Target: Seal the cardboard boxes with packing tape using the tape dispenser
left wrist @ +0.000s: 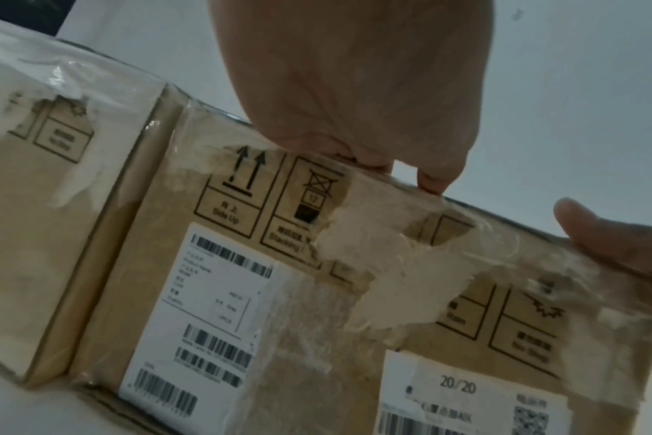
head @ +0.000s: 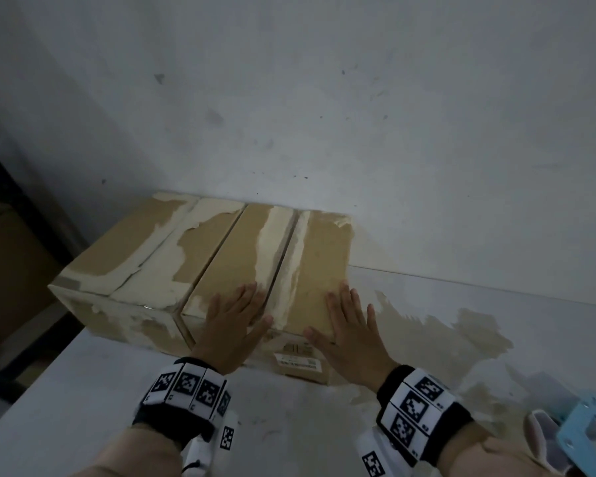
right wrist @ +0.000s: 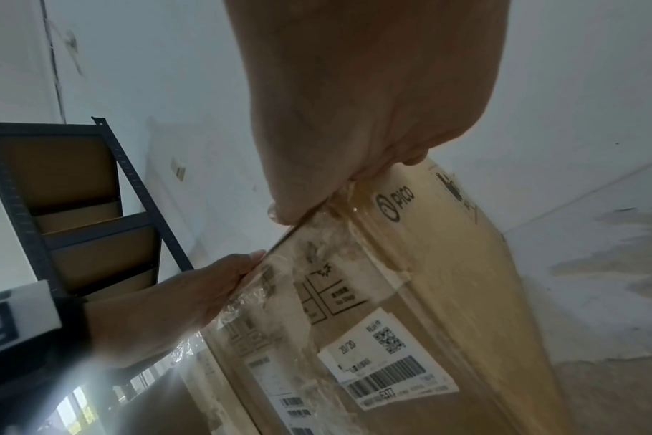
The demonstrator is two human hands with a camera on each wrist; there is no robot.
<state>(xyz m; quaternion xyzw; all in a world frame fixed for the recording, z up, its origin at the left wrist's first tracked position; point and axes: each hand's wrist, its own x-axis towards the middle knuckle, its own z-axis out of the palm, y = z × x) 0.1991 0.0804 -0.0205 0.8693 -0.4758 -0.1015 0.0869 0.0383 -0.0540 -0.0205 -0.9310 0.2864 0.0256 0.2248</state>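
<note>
Two worn cardboard boxes stand side by side against the wall, a left box (head: 128,249) and a right box (head: 317,256). My left hand (head: 234,321) lies flat on the right box's top near its front edge, left of the torn centre seam. My right hand (head: 351,328) lies flat on the same top near its right edge. Both have straight fingers and hold nothing. The left wrist view shows my left palm (left wrist: 354,88) above the labelled box front (left wrist: 242,265). The right wrist view shows my right palm (right wrist: 373,103) at the box corner (right wrist: 447,279). A light blue tape dispenser (head: 585,432) lies at the lower right.
The boxes sit on a white table (head: 83,390) with brown torn patches to the right. A white wall rises directly behind the boxes. A dark metal shelf rack (right wrist: 75,191) stands to the left.
</note>
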